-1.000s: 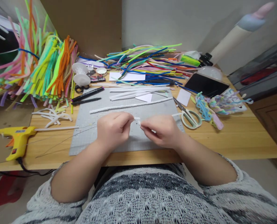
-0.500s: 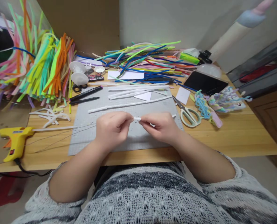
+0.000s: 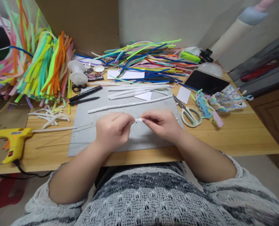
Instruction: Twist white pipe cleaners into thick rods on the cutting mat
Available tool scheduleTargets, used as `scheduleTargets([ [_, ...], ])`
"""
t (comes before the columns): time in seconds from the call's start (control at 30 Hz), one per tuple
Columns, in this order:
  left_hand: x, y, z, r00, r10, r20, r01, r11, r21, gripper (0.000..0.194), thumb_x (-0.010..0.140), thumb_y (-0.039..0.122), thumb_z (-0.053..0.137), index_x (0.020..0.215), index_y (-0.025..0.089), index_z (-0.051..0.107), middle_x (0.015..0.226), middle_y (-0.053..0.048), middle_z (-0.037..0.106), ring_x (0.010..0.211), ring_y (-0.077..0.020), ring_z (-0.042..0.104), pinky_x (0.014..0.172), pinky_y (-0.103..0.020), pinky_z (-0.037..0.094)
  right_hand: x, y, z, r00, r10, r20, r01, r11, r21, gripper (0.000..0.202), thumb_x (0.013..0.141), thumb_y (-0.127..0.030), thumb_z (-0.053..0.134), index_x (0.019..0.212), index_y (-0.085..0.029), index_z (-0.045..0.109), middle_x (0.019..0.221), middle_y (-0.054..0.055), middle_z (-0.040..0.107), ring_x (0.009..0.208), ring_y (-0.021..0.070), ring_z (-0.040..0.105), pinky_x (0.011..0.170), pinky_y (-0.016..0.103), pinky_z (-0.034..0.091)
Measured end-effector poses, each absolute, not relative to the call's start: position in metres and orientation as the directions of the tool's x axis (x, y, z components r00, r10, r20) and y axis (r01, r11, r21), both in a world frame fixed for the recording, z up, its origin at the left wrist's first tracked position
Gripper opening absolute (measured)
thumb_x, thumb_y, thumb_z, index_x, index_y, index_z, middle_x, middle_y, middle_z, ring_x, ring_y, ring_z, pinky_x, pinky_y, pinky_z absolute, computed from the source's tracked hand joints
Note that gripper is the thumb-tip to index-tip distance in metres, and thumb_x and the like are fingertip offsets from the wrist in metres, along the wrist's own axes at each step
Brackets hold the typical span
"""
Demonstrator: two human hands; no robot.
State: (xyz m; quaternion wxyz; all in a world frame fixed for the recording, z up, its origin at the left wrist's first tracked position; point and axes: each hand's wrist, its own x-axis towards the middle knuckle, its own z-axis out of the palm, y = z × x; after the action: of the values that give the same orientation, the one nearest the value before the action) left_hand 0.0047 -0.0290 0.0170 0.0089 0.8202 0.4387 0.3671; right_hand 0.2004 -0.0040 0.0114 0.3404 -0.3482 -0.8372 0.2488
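Observation:
Between my two hands a short bit of twisted white pipe cleaner (image 3: 138,120) shows over the grey cutting mat (image 3: 139,139). My left hand (image 3: 113,128) pinches its left end with thumb and forefinger. The right end is pinched by my right hand (image 3: 161,125), fingertips close to the left ones. The rest of the pipe cleaner is hidden by my fingers. Just beyond lies a long twisted white pipe cleaner (image 3: 130,105), slanting across the mat. Several straight white pipe cleaners (image 3: 137,91) rest behind it, near a white paper piece (image 3: 143,95).
Scissors (image 3: 191,116) lie right of the mat, near a phone (image 3: 206,82). A yellow glue gun (image 3: 14,139) with its cord is at left, beside white offcuts (image 3: 49,116). Black markers (image 3: 85,94) lie on the mat's left edge. Colourful pipe cleaners (image 3: 149,59) are piled at the back.
My fingertips have moved slightly apart, so a little more of the white pipe cleaner shows. My right hand has turned a little. The view has shifted slightly.

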Motion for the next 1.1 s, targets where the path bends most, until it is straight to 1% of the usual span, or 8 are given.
scheduleTargets([
  [0.27,0.009,-0.031,0.016,0.324,0.732,0.599,0.801,-0.549,0.238,0.014,0.077,0.014,0.052,0.072,0.02,0.063,0.066,0.001,0.068,0.063,-0.0135,0.062,0.057,-0.023,0.042,0.198,-0.014,0.014,-0.628,0.569,0.53,0.477,0.82,-0.316,0.019,0.087,-0.022,0.048,0.076,-0.017,0.063,0.062,0.0,0.063,0.055,0.0094,0.053,0.054,0.023,0.037],
  [0.37,0.009,-0.031,0.017,0.38,0.697,0.608,0.762,-0.608,0.221,0.014,0.078,0.014,0.052,0.074,0.02,0.064,0.068,0.001,0.069,0.062,-0.0133,0.062,0.056,-0.024,0.043,0.199,-0.013,0.016,-0.519,0.638,0.569,0.458,0.769,-0.445,0.014,0.086,-0.021,0.051,0.081,-0.017,0.064,0.069,0.001,0.067,0.058,0.0088,0.056,0.056,0.022,0.04],
  [0.5,0.009,-0.033,0.017,0.372,0.675,0.637,0.715,-0.646,0.267,0.01,0.078,0.014,0.054,0.076,0.019,0.063,0.069,0.0,0.069,0.062,-0.0132,0.062,0.056,-0.024,0.043,0.2,-0.006,0.016,-0.464,0.773,0.433,0.391,0.618,-0.682,0.015,0.086,-0.025,0.053,0.082,-0.017,0.065,0.074,0.001,0.068,0.063,0.0089,0.058,0.059,0.021,0.043],
  [0.6,0.008,-0.033,0.016,0.333,0.682,0.651,0.705,-0.639,0.309,0.009,0.077,0.014,0.055,0.075,0.018,0.062,0.067,0.0,0.068,0.062,-0.0132,0.062,0.057,-0.024,0.044,0.2,-0.003,0.013,-0.541,0.759,0.362,0.372,0.602,-0.706,0.018,0.087,-0.026,0.053,0.081,-0.016,0.066,0.07,0.0,0.066,0.062,0.0082,0.058,0.057,0.02,0.041],
  [0.73,0.008,-0.032,0.014,0.287,0.704,0.649,0.748,-0.588,0.308,0.009,0.077,0.014,0.054,0.074,0.019,0.062,0.066,0.001,0.067,0.062,-0.0133,0.062,0.058,-0.024,0.043,0.198,-0.009,0.01,-0.607,0.661,0.442,0.451,0.744,-0.493,0.023,0.088,-0.026,0.051,0.07,-0.017,0.063,0.059,-0.001,0.061,0.055,0.0083,0.052,0.053,0.022,0.035],
  [0.9,0.01,-0.031,0.014,0.335,0.706,0.624,0.795,-0.567,0.216,0.011,0.077,0.014,0.053,0.072,0.02,0.062,0.066,0.001,0.068,0.061,-0.0138,0.061,0.055,-0.024,0.042,0.199,-0.016,0.013,-0.622,0.519,0.586,0.467,0.847,-0.254,0.014,0.086,-0.02,0.051,0.081,-0.017,0.064,0.065,0.001,0.066,0.058,0.0099,0.055,0.056,0.023,0.038],
  [0.97,0.011,-0.031,0.013,0.391,0.676,0.624,0.772,-0.611,0.178,0.012,0.077,0.014,0.053,0.073,0.02,0.063,0.066,0.001,0.068,0.06,-0.0135,0.061,0.054,-0.024,0.041,0.2,-0.012,0.014,-0.582,0.547,0.602,0.45,0.833,-0.321,0.013,0.086,-0.019,0.052,0.085,-0.017,0.065,0.07,0.002,0.067,0.061,0.0098,0.057,0.058,0.022,0.04],
  [1.1,0.01,-0.031,0.012,0.415,0.639,0.648,0.697,-0.68,0.225,0.01,0.078,0.015,0.054,0.073,0.019,0.063,0.066,0.001,0.068,0.059,-0.0121,0.061,0.055,-0.023,0.042,0.201,0.0,0.013,-0.508,0.734,0.451,0.362,0.657,-0.662,0.014,0.086,-0.024,0.056,0.081,-0.015,0.066,0.073,0.002,0.068,0.065,0.0092,0.06,0.06,0.02,0.044],
])
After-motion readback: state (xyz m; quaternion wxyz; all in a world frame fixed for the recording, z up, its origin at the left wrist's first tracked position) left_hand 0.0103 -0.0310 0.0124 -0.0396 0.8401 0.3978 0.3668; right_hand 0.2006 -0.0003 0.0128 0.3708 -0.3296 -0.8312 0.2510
